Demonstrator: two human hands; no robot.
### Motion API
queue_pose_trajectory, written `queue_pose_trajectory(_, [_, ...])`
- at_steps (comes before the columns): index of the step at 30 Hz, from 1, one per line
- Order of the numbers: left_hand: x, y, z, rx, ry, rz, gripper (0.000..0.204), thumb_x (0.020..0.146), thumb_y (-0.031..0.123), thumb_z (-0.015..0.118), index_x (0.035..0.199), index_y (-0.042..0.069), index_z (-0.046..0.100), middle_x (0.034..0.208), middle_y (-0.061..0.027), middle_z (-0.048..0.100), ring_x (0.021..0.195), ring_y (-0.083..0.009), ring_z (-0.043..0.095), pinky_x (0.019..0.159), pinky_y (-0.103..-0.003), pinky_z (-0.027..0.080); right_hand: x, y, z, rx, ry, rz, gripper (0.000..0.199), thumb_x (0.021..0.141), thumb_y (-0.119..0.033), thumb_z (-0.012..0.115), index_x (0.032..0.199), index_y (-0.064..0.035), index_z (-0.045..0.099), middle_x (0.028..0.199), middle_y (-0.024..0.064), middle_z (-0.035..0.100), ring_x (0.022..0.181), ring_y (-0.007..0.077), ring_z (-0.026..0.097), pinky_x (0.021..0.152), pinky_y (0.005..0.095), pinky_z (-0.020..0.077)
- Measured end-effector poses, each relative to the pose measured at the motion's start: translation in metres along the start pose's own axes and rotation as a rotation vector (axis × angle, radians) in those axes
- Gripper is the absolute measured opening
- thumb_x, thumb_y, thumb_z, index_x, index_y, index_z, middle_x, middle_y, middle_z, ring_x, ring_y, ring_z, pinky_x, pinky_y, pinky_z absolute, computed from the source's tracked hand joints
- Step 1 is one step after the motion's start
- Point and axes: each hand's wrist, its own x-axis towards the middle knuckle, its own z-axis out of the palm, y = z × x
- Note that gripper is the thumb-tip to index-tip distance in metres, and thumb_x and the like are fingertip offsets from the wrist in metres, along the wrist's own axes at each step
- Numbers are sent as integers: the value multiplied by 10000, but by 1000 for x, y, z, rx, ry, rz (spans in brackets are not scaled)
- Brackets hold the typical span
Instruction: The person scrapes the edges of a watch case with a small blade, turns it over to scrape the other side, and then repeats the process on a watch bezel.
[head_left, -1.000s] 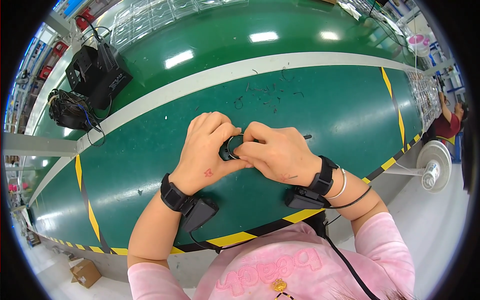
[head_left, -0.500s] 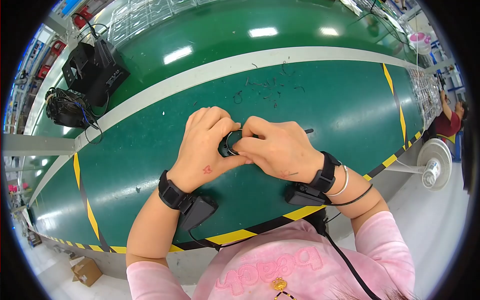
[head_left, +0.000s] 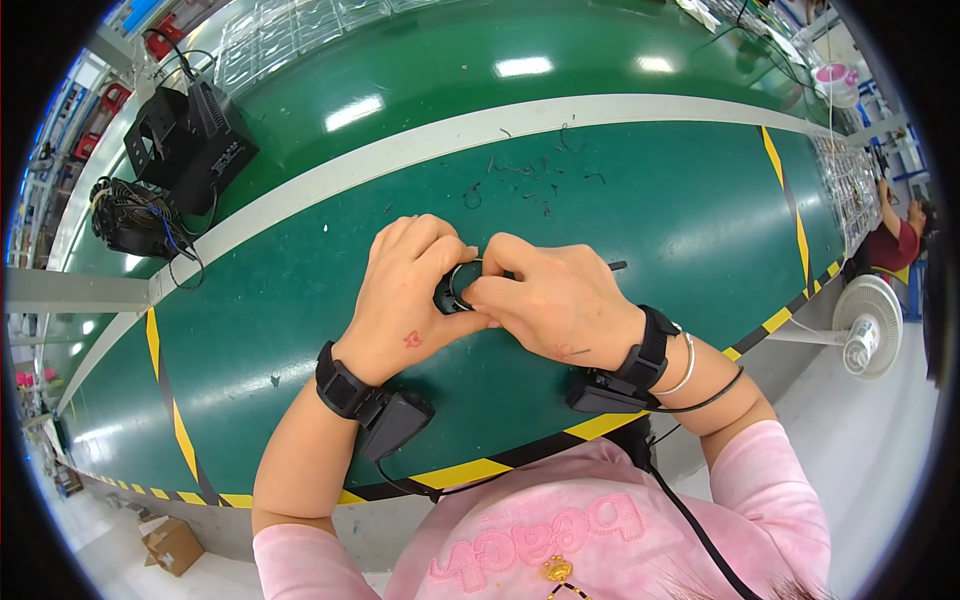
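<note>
Two hands [head_left: 405, 290] grip a dark round part [head_left: 448, 292]; black scraps [head_left: 547, 210] lie beyond

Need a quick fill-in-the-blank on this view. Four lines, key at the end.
1. The small round part held between the left hand and the right hand is mainly ____ in colour.
2. The silver bangle is on the person's ____ arm.
3. The hazard tape along the near edge of the green work table is black and ____.
4. The cardboard box is toward the picture's lower ____ corner.

Missing words: black; right; yellow; left.
</note>
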Motion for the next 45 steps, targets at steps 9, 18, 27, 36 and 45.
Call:
queue_pose_trajectory(9, [-1, 0, 1, -3, 20, 20, 536, 612, 276, 971, 1002, 69, 668, 1002, -58, 576, 960, -297, 564, 931, -439, 438, 0, -2, -2, -19, -25, -2, 112, 846, -143, 779, 915, -182, 700, 915, -6, 541, 643, 188, 625, 492, 358, 465])
queue_pose_trajectory(18, [-2, 0, 2, 0, 28, 20, 534, 615, 281, 969, 999, 69, 665, 989, -58, 569, 949, -294, 560, 919, -443, 437, 0, -5, 1, -31, -12, 24, 106, 849, -147, 778, 911, -177, 698, 910, 5, 532, 654, 192, 627, 495, 358, 462])
queue_pose_trajectory(27, [-1, 1, 1, 5, 21, 3, 529, 620, 286, 970, 994, 68, 666, 984, -57, 570, 941, -291, 557, 914, -433, 434, 0, -2, 3, -17, 11, 26, 114, 849, -142, 784, 926, -188, 714, 905, 4, 524, 643, 188, 615, 498, 352, 464])
queue_pose_trajectory(36, [-2, 2, 0, -9, 7, 4, 529, 631, 296, 969, 1001, 62, 672, 993, -62, 573, 960, -293, 564, 937, -433, 434, -3, 4, 3, 46, -22, 7, 127, 858, -148, 795, 960, -200, 740, 907, 4, 532, 646, 178, 614, 510, 342, 469])
queue_pose_trajectory(45, [-3, 1, 1, -6, 23, 3, 533, 631, 303, 968, 1004, 62, 674, 1005, -62, 579, 967, -297, 566, 941, -433, 435, -2, 3, 6, 63, 6, 16, 128, 859, -143, 794, 965, -193, 743, 903, 5, 538, 655, 175, 620, 517, 334, 473])
